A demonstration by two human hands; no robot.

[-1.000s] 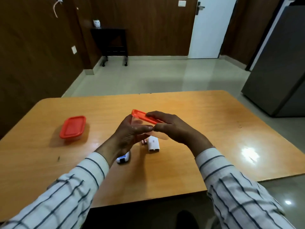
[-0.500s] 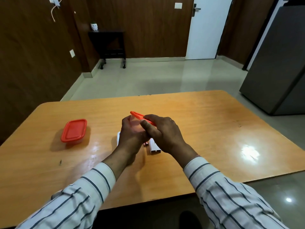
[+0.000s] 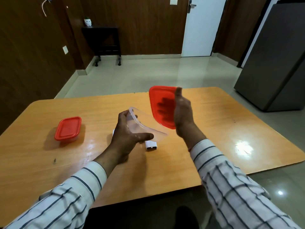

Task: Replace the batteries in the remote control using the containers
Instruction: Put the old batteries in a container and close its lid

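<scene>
My left hand (image 3: pixel 127 136) grips a clear plastic container (image 3: pixel 140 123), tilted above the table and without its lid. My right hand (image 3: pixel 183 113) holds that container's red lid (image 3: pixel 160 106) up and to the right, nearly on edge, with my fingers showing through it. Under the container lies a white remote part (image 3: pixel 151 144); most of it is hidden by my left hand. A second clear container with a red lid (image 3: pixel 68 128) sits closed on the table to the left.
The wooden table (image 3: pixel 214 129) has its front edge close to me and its right edge near a grey fridge (image 3: pixel 277 63). A small dark speck (image 3: pixel 54 160) lies front left. A black side table (image 3: pixel 104 38) stands by the far wall.
The red lid has come off the clear container. My right hand lifted it up and to the right, while my left hand kept the container and tilted it.
</scene>
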